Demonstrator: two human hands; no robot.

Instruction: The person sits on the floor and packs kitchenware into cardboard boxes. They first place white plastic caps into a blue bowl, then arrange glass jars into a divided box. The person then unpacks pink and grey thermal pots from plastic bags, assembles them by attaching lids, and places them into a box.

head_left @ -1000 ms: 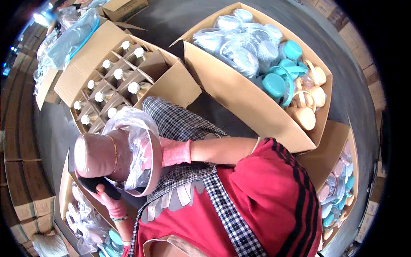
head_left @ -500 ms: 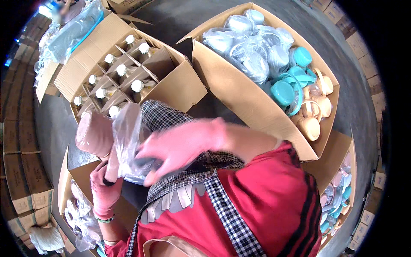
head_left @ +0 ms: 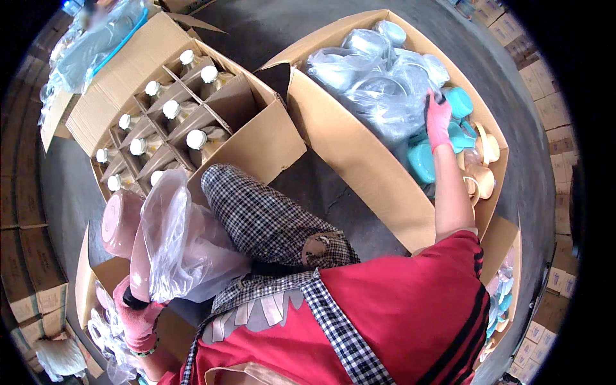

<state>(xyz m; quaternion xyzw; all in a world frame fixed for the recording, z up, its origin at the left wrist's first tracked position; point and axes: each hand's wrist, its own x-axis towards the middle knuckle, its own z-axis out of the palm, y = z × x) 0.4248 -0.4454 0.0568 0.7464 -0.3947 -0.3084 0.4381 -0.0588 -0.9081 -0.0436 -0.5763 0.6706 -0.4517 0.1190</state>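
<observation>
My left hand (head_left: 138, 314), in a pink glove with a dark patch, is closed on a pink plastic piece (head_left: 122, 221) with a round cup-shaped end and a flat handle band. A clear plastic bag (head_left: 176, 256) partly wraps the pink pieces and hangs over my lap. Reaching over the large carton (head_left: 359, 154) on the right, my gloved right hand (head_left: 438, 120) has its fingertips closed on a clear plastic bag (head_left: 391, 106) around pale round pieces. Beside that hand lie teal plastic pieces (head_left: 423, 160).
Cream pieces with handles (head_left: 486, 144) fill the big carton's near end. At the left, a divided carton (head_left: 250, 135) holds several white-capped bottles (head_left: 196, 139). Another carton (head_left: 83, 282) with bagged pieces stands by my left arm. Stacked boxes (head_left: 29, 256) line the left side.
My right hand has gone from beside the pink piece up and right into the large carton, onto a clear bag. My left hand, still holding the pink piece, has moved slightly down and left.
</observation>
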